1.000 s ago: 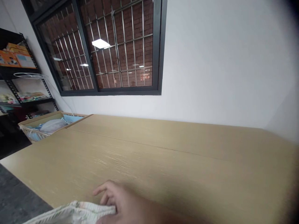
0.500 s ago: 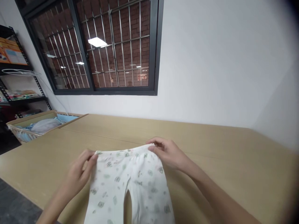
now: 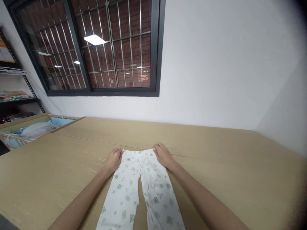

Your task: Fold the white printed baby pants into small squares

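A pair of white baby pants (image 3: 129, 185) with a green and grey print lies spread on the wooden table (image 3: 59, 166), waistband toward the wall. My left hand (image 3: 115, 159) grips the left corner of the waistband, fingers closed. At the right corner, my right hand (image 3: 164, 155) is closed on the fabric in the same way. A gap shows between the two legs, whose lower ends run out of view at the bottom.
A wooden crib-like box (image 3: 14, 131) holding pale blue and white cloth stands at the left back. Behind it is a black shelf rack (image 3: 31, 86). A white wall (image 3: 216, 64) with a barred window (image 3: 96, 48) rises behind the table.
Both hands have moved forward, away from me, carrying the pants' waistband farther over the table. The pants now lie flatter, and more of the legs shows.
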{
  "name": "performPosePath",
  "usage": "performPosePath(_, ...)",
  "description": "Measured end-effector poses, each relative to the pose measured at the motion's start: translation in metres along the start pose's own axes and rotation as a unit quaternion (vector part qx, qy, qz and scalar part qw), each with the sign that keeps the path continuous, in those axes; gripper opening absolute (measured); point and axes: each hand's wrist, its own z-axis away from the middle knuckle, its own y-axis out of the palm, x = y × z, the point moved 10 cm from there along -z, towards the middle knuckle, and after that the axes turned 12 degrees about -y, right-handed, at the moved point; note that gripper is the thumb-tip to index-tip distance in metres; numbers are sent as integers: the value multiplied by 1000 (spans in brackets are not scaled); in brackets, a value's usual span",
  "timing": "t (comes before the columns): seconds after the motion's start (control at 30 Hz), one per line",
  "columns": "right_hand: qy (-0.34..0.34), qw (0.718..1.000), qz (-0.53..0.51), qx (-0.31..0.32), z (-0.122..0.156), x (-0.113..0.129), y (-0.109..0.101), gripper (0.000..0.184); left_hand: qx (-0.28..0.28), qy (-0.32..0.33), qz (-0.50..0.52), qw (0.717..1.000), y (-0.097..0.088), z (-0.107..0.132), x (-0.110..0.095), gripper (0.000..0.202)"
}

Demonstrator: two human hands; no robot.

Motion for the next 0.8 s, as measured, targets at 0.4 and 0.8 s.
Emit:
performPosePath(0.4, 5, 997, 77, -1, -29, -32, 31, 24, 32, -102, -50, 993, 36, -52, 24, 27)
performPosePath(0.8, 46, 996, 68, -33, -25, -42, 31, 29, 69, -73, -26, 995, 1, -8, -92, 20)
